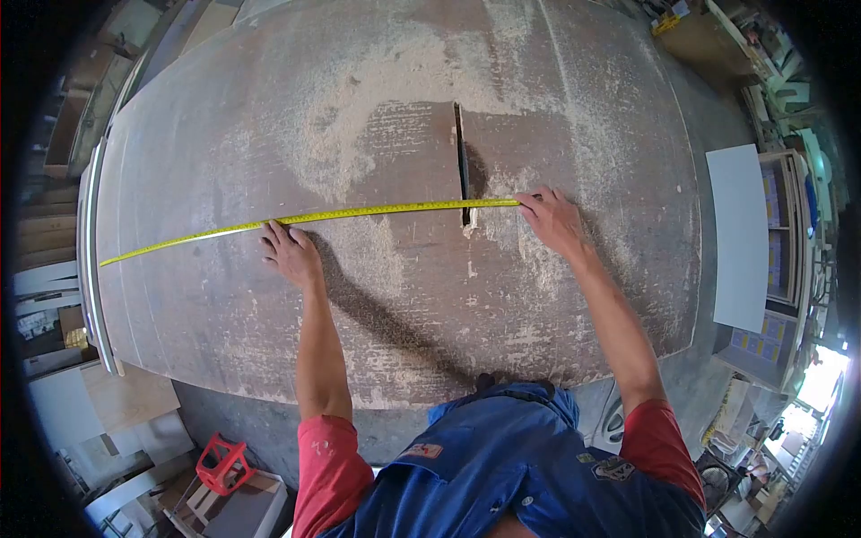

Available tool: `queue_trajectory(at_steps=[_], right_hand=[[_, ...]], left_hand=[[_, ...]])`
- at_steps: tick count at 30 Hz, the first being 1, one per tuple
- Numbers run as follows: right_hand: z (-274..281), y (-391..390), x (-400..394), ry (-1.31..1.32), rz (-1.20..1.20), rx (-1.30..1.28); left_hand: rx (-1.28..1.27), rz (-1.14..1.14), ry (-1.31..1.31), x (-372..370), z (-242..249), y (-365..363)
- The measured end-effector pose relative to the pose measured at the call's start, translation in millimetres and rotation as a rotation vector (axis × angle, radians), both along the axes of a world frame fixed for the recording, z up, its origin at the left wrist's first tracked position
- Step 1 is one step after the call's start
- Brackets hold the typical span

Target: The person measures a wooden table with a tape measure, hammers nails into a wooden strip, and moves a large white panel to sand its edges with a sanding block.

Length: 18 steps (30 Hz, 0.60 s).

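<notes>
Fingertips of the right hand (553, 218) pin the end of the yellow tape measure (309, 216) just beside the saw blade (463, 166), while the left hand (290, 254) presses flat, fingers spread, holding the tape taut and straight across the dusty saw table (224, 134) toward its left fence (92, 260).

A bright yellow steel measuring tape (309, 217) with black markings crosses a dark brown wooden worktop (224, 305) dusted with pale tan sawdust (359, 108); at seven o'clock, a red plastic stool (222, 464).

No legible txt; tape measure (359, 213) marks blurred.
</notes>
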State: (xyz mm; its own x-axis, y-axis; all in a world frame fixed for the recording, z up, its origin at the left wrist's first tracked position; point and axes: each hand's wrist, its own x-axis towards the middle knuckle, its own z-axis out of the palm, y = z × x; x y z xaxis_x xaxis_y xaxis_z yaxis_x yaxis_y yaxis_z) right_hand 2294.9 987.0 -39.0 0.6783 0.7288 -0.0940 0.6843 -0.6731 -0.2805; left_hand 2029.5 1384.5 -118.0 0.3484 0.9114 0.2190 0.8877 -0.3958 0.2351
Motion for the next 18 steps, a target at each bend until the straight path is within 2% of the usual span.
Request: queue_trajectory(at_steps=[6,11,18], right_hand=[[0,19,-10,-0.023,0.05,0.0],[-2,23,-13,-0.03,0.045,-0.009],[-3,18,-18,-0.087,0.039,0.005]], left_hand=[[0.007,-0.002,-0.086,1,0,-1],[-0.029,-0.001,0.021,2,4,-1],[-0.015,0.011,0.017,7,14,-7]])
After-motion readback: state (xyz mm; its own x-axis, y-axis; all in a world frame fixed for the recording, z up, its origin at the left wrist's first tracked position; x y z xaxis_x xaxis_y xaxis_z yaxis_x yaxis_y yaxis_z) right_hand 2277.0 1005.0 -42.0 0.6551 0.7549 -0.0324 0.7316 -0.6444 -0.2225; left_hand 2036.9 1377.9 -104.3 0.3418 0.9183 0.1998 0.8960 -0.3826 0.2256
